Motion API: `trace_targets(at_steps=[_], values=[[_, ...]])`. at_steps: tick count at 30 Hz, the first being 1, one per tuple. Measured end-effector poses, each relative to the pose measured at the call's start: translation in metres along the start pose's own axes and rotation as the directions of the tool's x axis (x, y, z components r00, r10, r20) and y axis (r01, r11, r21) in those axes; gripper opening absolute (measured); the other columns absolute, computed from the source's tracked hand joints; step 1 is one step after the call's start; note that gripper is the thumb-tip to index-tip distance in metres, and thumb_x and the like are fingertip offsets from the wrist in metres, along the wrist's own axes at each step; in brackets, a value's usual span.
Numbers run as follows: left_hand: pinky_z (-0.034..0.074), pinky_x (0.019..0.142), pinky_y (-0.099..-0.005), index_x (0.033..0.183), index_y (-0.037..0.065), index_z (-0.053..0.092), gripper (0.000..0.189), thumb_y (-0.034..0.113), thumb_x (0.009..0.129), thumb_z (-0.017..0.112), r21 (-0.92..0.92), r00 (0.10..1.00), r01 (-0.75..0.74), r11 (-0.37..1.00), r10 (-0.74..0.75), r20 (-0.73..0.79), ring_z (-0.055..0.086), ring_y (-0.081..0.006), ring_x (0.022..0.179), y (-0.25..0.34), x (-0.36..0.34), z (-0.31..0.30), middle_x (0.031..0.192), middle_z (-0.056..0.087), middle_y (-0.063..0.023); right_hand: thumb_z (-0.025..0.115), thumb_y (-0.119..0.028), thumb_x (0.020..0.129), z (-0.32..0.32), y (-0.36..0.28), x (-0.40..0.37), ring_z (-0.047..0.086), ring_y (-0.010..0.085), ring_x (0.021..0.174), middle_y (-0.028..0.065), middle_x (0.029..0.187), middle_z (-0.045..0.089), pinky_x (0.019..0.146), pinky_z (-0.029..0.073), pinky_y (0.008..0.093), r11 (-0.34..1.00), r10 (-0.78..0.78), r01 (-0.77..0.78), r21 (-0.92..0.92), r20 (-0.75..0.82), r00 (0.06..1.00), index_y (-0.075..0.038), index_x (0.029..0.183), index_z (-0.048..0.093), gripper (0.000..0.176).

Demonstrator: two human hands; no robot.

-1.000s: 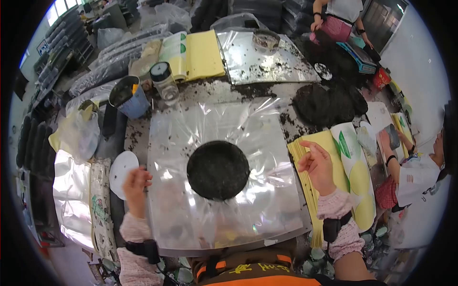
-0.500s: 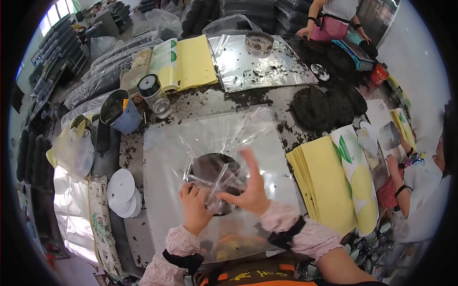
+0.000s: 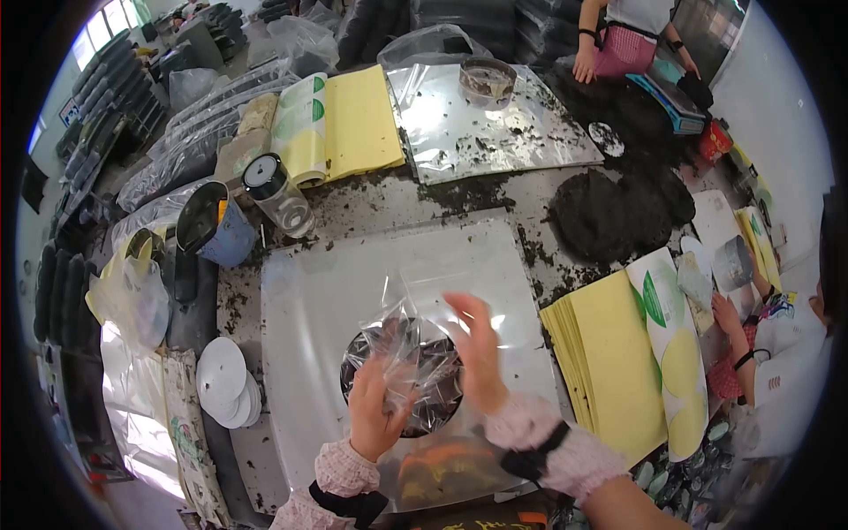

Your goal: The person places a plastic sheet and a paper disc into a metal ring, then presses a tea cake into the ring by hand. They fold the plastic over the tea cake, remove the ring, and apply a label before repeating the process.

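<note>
Head view: round dark tea cake [image 3: 405, 390] lying flat under crumpled clear film [image 3: 415, 340], straight ahead between both hands, round, so no long axis. Equally near to each. Left hand [image 3: 375, 417] curled, pinching gathered film over the cake's near-left rim. Right hand [image 3: 481, 352] spread open, fingers straight, pressing film at the cake's right edge, gripping nothing.

Left hand [image 3: 375, 417] and right hand [image 3: 478, 358] have bunched the clear film [image 3: 408, 343] over the dark cake [image 3: 439, 399].
</note>
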State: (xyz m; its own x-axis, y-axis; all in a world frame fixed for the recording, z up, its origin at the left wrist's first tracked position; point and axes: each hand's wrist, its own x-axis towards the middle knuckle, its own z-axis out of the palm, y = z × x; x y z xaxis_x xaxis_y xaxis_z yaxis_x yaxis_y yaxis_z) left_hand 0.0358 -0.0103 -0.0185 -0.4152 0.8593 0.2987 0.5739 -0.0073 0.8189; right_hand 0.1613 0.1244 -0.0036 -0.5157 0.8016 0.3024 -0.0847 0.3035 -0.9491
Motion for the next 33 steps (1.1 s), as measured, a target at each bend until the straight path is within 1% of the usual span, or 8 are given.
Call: trace_targets(at_steps=[2, 6, 8, 16, 23, 26, 31, 33], values=[[0.044, 0.096, -0.0472, 0.111, -0.002, 0.059, 0.039, 0.014, 0.079, 0.074, -0.318, 0.948, 0.262, 0.911, -0.305, -0.095, 0.054, -0.0426, 0.113, 0.017, 0.002, 0.007, 0.119, 0.055, -0.0219, 0.068, -0.018, 0.084, 0.024, -0.004, 0.027, 0.060, 0.0365, 0.104, 0.0184, 0.118, 0.061, 0.094, 0.047, 0.0442, 0.997, -0.067, 0.071, -0.015, 0.163, 0.984, 0.000, 0.123, 0.054, 0.045], [0.044, 0.097, -0.0443, 0.111, 0.000, 0.058, 0.044, 0.013, 0.073, 0.075, 0.123, 0.964, 0.035, 0.992, -0.001, -0.266, 0.053, -0.0388, 0.118, 0.008, 0.009, -0.002, 0.120, 0.055, -0.0172, 0.073, -0.019, 0.081, 0.020, -0.001, -0.011, 0.056, 0.0383, 0.109, 0.0149, 0.116, 0.057, 0.101, 0.044, 0.0459, 0.889, -0.349, 0.452, -0.070, 0.536, 0.769, -0.003, 0.121, 0.056, 0.046], [0.044, 0.099, -0.0447, 0.114, 0.000, 0.057, 0.052, 0.013, 0.068, 0.076, 0.418, 0.983, -0.131, 0.899, 0.171, -0.062, 0.052, -0.0371, 0.119, -0.005, 0.003, 0.004, 0.120, 0.056, -0.0155, 0.072, -0.018, 0.081, 0.019, 0.008, -0.034, 0.055, 0.0340, 0.108, 0.0139, 0.112, 0.058, 0.097, 0.045, 0.0454, 0.886, -0.276, 0.417, -0.202, 0.492, 0.826, -0.004, 0.110, 0.060, 0.034], [0.022, 0.113, -0.0634, 0.141, 0.002, 0.041, 0.100, 0.041, 0.060, 0.083, 0.353, 0.968, -0.192, 0.916, 0.116, 0.224, 0.036, -0.0422, 0.139, -0.014, -0.011, 0.001, 0.146, 0.042, -0.0213, 0.071, -0.015, 0.075, 0.012, 0.004, -0.033, 0.056, 0.0322, 0.094, 0.0110, 0.097, 0.058, 0.078, 0.049, 0.0414, 0.811, -0.160, 0.384, -0.442, 0.463, 0.872, -0.006, 0.091, 0.066, 0.019], [0.020, 0.118, -0.0551, 0.141, -0.001, 0.043, 0.065, 0.027, 0.085, 0.060, 0.499, 0.979, -0.190, 0.846, 0.126, 0.159, 0.031, -0.0401, 0.143, 0.012, -0.010, 0.009, 0.150, 0.037, -0.0239, 0.060, -0.028, 0.084, 0.001, -0.002, -0.019, 0.056, 0.0409, 0.106, 0.0209, 0.108, 0.062, 0.092, 0.045, 0.0482, 0.831, 0.247, 0.131, -0.540, 0.570, 0.784, -0.001, 0.104, 0.065, 0.034], [0.022, 0.117, -0.0539, 0.141, -0.003, 0.044, 0.060, 0.023, 0.088, 0.054, 0.475, 0.977, -0.210, 0.855, 0.164, 0.136, 0.031, -0.0392, 0.142, 0.023, -0.010, 0.003, 0.148, 0.040, -0.0233, 0.060, -0.010, 0.076, 0.019, 0.014, -0.034, 0.058, 0.0399, 0.088, 0.0185, 0.090, 0.060, 0.078, 0.049, 0.0464, 0.834, -0.113, 0.281, -0.475, 0.351, 0.930, 0.000, 0.083, 0.061, 0.013], [0.021, 0.117, -0.0538, 0.141, -0.004, 0.044, 0.070, 0.042, 0.090, 0.058, 0.516, 0.960, -0.259, 0.816, 0.158, 0.231, 0.030, -0.0405, 0.143, 0.008, -0.008, 0.006, 0.146, 0.042, -0.0233, 0.072, -0.016, 0.077, -0.010, -0.034, 0.008, 0.059, 0.0367, 0.106, 0.0192, 0.109, 0.063, 0.092, 0.048, 0.0421, 0.891, 0.288, -0.115, -0.440, 0.350, 0.891, -0.002, 0.112, 0.067, 0.037], [0.017, 0.117, -0.0563, 0.144, -0.003, 0.041, 0.081, 0.052, 0.087, 0.058, 0.508, 0.967, -0.220, 0.833, 0.115, 0.229, 0.025, -0.0413, 0.144, 0.020, -0.010, 0.004, 0.150, 0.038, -0.0230, 0.073, -0.017, 0.077, 0.006, -0.026, 0.028, 0.058, 0.0369, 0.107, 0.0173, 0.110, 0.064, 0.094, 0.047, 0.0427, 0.836, -0.062, 0.216, -0.504, 0.304, 0.951, -0.003, 0.109, 0.068, 0.036]])
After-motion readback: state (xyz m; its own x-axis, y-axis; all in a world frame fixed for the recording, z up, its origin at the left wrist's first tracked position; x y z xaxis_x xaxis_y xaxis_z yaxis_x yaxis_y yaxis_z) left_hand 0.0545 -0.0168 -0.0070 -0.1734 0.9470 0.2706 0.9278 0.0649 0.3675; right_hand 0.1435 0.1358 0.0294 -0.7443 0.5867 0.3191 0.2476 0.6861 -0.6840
